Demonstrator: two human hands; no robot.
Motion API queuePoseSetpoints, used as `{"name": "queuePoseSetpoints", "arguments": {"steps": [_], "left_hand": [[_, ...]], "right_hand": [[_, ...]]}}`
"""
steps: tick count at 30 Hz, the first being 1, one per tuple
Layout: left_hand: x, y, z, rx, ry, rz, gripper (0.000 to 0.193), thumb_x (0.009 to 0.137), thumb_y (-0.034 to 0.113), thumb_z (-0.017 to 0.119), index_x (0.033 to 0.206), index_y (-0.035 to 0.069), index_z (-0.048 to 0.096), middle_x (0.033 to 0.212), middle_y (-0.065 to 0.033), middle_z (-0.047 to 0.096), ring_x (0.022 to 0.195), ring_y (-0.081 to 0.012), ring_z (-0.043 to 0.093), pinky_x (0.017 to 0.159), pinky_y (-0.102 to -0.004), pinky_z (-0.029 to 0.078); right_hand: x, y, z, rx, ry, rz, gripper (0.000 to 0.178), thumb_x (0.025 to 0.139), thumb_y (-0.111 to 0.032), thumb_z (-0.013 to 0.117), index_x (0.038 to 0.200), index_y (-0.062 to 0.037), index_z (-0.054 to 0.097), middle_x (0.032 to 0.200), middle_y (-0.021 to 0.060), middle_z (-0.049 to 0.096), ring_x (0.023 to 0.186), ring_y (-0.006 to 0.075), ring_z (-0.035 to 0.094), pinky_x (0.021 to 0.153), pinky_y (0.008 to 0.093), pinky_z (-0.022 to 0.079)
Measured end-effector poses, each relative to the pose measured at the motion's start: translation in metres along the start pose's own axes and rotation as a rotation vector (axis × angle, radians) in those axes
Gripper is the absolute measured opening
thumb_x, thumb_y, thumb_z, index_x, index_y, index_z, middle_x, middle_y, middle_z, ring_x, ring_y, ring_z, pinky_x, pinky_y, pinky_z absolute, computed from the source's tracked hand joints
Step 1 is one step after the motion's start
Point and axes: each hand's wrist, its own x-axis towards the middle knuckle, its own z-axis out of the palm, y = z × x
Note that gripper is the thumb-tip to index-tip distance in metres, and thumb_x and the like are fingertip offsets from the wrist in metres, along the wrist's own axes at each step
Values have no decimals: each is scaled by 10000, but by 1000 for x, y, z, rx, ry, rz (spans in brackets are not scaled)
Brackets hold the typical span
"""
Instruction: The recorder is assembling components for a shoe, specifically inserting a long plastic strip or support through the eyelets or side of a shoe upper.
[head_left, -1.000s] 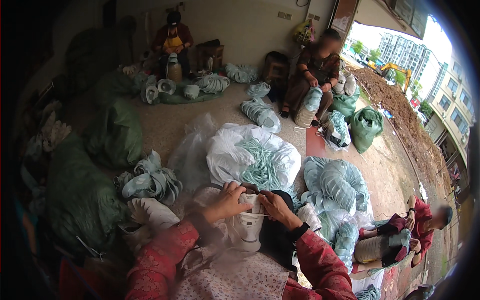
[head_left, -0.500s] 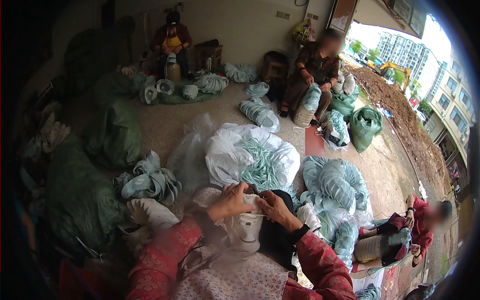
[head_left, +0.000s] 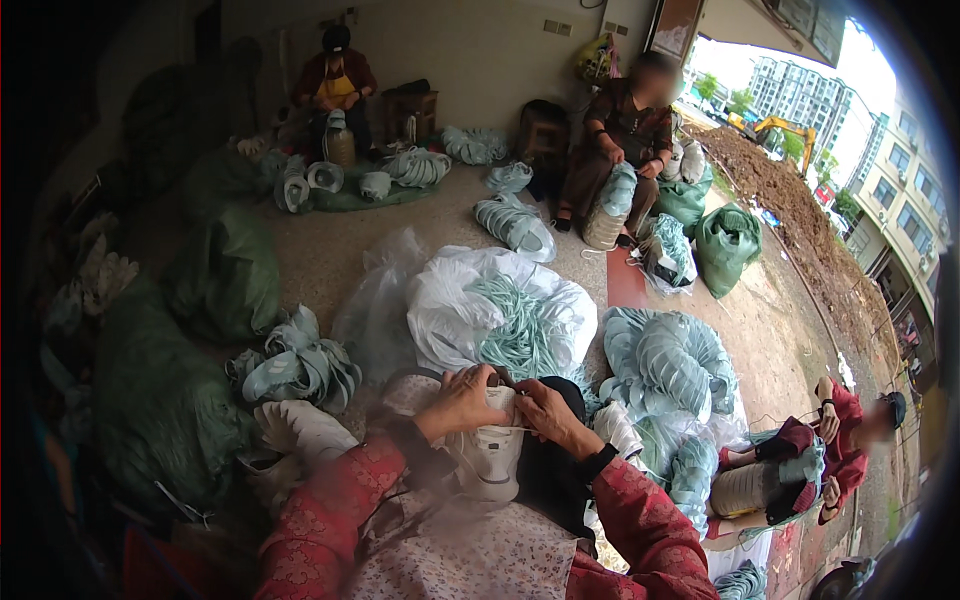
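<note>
A white shoe upper stands in front of my lap, with rows of lacing holes near its top. My left hand is closed on the upper's left edge, thumb across its front. At the right edge, my right hand has its fingers bent and closed; what they grip is mostly hidden. A pale lace runs across the upper toward these fingers. Between the two hands, a small dark piece shows at the top. A patterned apron covers my lap.
Ahead lies a white bag of pale green laces. Stacked light-blue shoe uppers sit to its right, green sacks to the left. Co-workers sit at the far left, the far centre and the right.
The whole view has shifted slightly. My hands keep nearly the same hold at the top of the shoe upper. The co-worker at the right has shifted posture a little.
</note>
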Motion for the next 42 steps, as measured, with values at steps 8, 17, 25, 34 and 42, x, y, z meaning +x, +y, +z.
{"name": "queuePoseSetpoints", "arguments": {"steps": [8,17,25,34,42], "left_hand": [[1,2,5,-7,32,28,749,627,457,757,1201,59,484,1165,-147,561,1169,-304,492,1005,-425,286],[1,13,2,88,67,-48,772,623,496,778,1167,29,491,1149,-157,582,1130,-297,528,995,-413,293],[5,1,13,84,98,-52,773,616,497,781,1161,38,483,1148,-146,580,1125,-286,535,980,-422,305],[5,-22,3,-190,106,60,669,696,411,783,1198,59,514,1163,-131,561,1138,-243,519,996,-378,350],[0,-44,-26,-401,-33,8,545,854,308,711,1301,56,526,1251,-108,573,1143,-235,531,976,-356,431]], "right_hand": [[0,-3,1,-40,33,-8,330,949,-228,493,1179,6,530,705,40,554,531,108,518,433,252,440],[14,9,11,-205,193,-205,270,887,-180,539,1065,18,581,660,132,605,571,213,596,546,358,472],[22,6,17,-563,277,-204,337,881,-272,549,1055,15,524,760,250,640,731,428,631,645,503,477],[16,14,-6,-502,350,-290,244,915,-239,531,1036,-29,559,831,199,640,775,407,624,678,496,488],[-25,39,-4,-976,18,-736,173,810,-181,554,699,-101,659,813,90,606,994,247,573,1077,509,301]]}}
